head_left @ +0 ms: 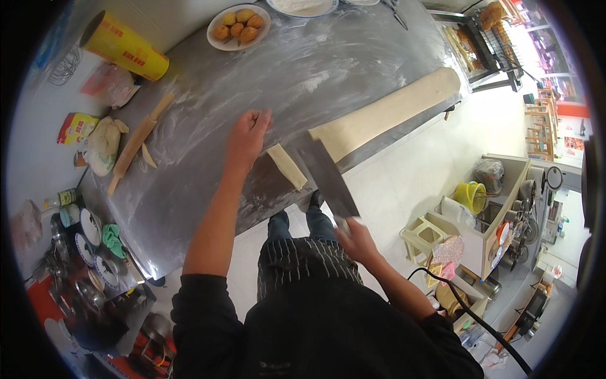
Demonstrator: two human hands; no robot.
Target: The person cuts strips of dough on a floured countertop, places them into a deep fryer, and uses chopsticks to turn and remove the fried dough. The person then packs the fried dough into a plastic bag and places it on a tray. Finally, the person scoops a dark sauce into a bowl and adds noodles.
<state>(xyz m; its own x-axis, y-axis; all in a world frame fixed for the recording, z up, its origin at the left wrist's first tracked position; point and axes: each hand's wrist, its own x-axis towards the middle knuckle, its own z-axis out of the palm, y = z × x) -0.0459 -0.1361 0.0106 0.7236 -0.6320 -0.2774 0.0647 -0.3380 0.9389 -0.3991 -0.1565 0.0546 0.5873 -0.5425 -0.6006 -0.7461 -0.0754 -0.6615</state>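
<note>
My right hand [358,241] grips the handle of a wide-bladed kitchen knife [333,183] at the table's near edge. The blade reaches away from me, its far end by the cut end of a long, flat dough strip [392,108]. Left of the blade lies a short cut piece of dough [287,167], apart from the long strip. My left hand [250,132] is over the table, beyond and left of that piece, its fingers curled closed. Whatever they may hold is hidden.
The metal table [208,82] is dusted with flour. A rolling pin [140,144] and a bagged dough lump [104,146] lie at left. At the back are a yellow roll [125,45], a plate [213,39] of round brown pieces, and scissors [398,15].
</note>
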